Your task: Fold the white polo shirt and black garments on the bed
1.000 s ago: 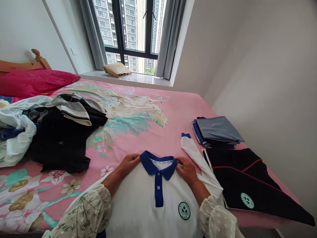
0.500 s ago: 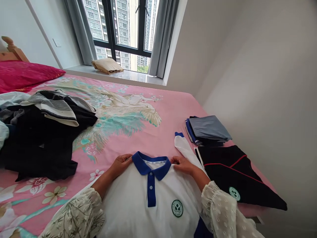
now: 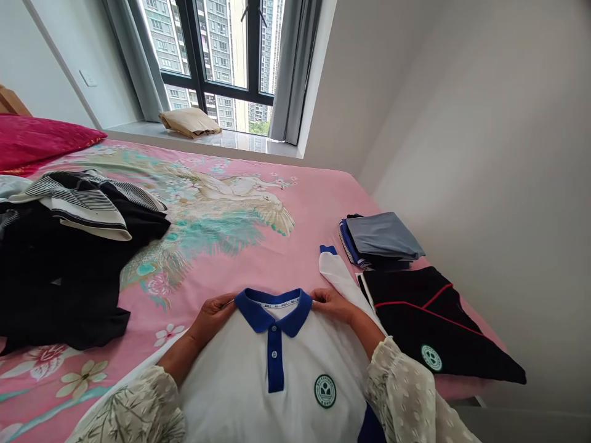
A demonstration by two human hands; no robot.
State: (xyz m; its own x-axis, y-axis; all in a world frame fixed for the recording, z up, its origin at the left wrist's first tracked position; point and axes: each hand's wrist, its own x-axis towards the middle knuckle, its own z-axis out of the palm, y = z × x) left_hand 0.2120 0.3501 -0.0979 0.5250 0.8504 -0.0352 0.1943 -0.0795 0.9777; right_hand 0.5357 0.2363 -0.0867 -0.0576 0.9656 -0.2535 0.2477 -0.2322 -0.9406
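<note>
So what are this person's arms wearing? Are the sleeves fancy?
Yes, quite fancy! The left sleeve is cream with a thin leaf print, and the right sleeve is cream with little raised dots. Both look puffy. The left hand and right hand wear no gloves.

black clothes pile (image 3: 55, 283) on pink floral bedsheet (image 3: 318, 209), magenta pillow (image 3: 41, 141)

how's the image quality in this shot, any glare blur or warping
In the head view, daylight from the window glares on the sill, the wide lens bends and stretches lines toward the edges, the shirt looks sharp with no clear motion blur, and the black clothes lose fold detail in their darkest areas.
</note>
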